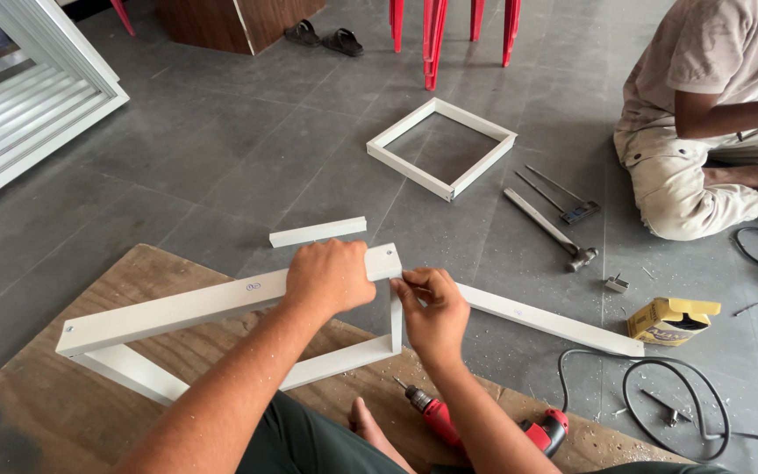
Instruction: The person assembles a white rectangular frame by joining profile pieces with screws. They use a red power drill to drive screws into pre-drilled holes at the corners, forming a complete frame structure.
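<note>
Both hands on white frame corner, over the wooden board

Left hand (328,276) closed around frame (177,307) top bar; right hand (432,307) pinches the corner, contents hidden. Three sides look joined; loose bar (550,320) right of frame, short piece (318,232) behind it, red drill (484,426) nearer the person

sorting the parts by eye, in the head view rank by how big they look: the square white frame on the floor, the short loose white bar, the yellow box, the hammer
1. square white frame
2. hammer
3. short loose white bar, close to the hammer in length, so this order is unsure
4. yellow box, though it lies nearer the camera
</note>
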